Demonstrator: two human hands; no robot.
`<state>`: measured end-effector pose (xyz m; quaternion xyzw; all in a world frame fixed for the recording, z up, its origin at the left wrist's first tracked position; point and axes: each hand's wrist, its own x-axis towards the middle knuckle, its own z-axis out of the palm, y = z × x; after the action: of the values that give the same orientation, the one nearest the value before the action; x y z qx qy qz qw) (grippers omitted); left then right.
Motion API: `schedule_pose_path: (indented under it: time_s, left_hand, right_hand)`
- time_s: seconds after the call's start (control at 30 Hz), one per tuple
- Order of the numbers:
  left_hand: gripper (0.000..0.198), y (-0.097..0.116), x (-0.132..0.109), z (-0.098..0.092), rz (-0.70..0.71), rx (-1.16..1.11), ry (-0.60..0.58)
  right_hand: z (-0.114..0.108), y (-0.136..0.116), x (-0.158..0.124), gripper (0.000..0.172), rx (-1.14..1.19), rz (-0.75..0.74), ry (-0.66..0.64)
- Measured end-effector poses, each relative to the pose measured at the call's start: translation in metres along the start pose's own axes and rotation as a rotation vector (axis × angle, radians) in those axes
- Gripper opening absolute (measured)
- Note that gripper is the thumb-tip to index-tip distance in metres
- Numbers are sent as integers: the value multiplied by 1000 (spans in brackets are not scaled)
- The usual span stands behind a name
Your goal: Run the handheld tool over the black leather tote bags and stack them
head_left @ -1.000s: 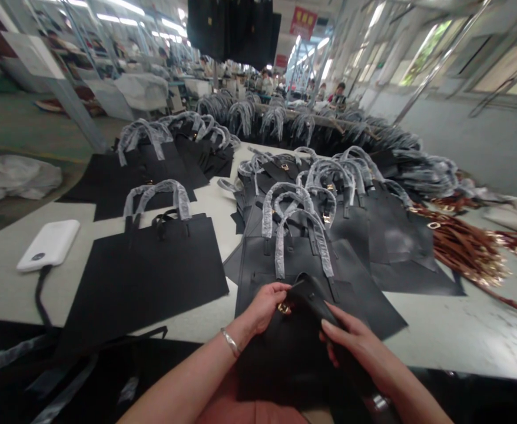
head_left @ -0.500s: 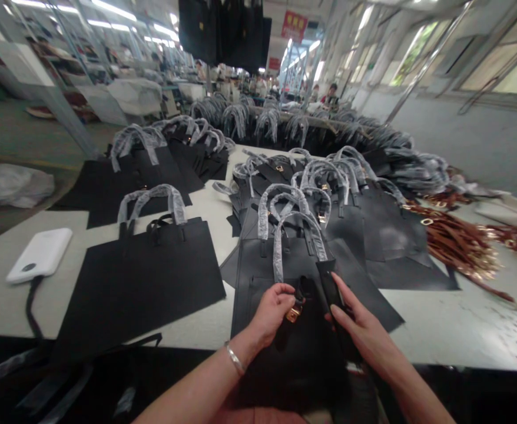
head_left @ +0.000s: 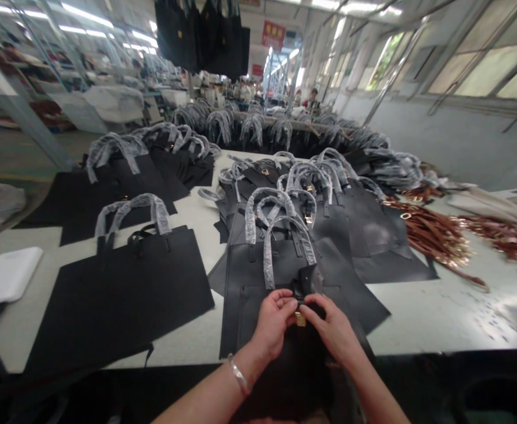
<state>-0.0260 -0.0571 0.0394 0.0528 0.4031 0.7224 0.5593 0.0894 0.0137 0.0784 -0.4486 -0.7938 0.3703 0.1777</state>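
Observation:
A black handbag (head_left: 258, 265) with plastic-wrapped handles lies in front of me at the table's near edge. At its upper middle, a gold-coloured lock clasp (head_left: 300, 318) shows between my fingers. My left hand (head_left: 274, 321) pinches the black strap at the clasp from the left, thumb and fingers together. From the right, my right hand (head_left: 329, 324) closes its thumb and fingers on the same strap, close beside the clasp. The strap's folded upper end (head_left: 306, 278) rises above both hands. My fingers partly cover the clasp.
Another black bag (head_left: 126, 300) lies to the left, near a white power bank (head_left: 9, 277) with a cable. More black bags (head_left: 368, 229) are stacked behind. Brown straps with gold fittings (head_left: 435, 232) lie in a heap at right. A row of wrapped handles (head_left: 252, 126) stands beyond the table.
My right hand has let go of the flap on the right and moved left to the clasp, meeting my left hand. The view has turned slightly to the right.

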Motion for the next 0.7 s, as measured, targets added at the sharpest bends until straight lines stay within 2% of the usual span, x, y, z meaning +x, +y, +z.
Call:
schedule_pose_path:
  time_s: [0.1, 0.2, 0.3, 0.37, 0.47, 0.57, 0.7]
  left_hand:
    - [37, -1, 2, -2, -53, -60, -13]
    - [33, -1, 4, -2, -69, -75, -1]
    - [31, -3, 6, -2, -101, -82, 18]
    - [31, -7, 7, -1, -117, -94, 16]
    - [32, -14, 9, -1, -128, -114, -6]
    - [35, -20, 10, -3, -130, -130, -31]
    - [37, -20, 11, -5, -131, -122, -46]
  right_hand:
    - [-1, 6, 1, 29, 5, 7, -2]
    - [-14, 7, -6, 56, 49, 38, 23]
    - [-39, 0, -25, 80, 156, 174, -36]
    - [-57, -5, -41, 85, 231, 290, -179]
    - [-75, -8, -63, 88, 313, 375, -319]
    - [-78, -6, -71, 88, 382, 444, -385]
    - [-72, -7, -62, 84, 486, 481, -415]
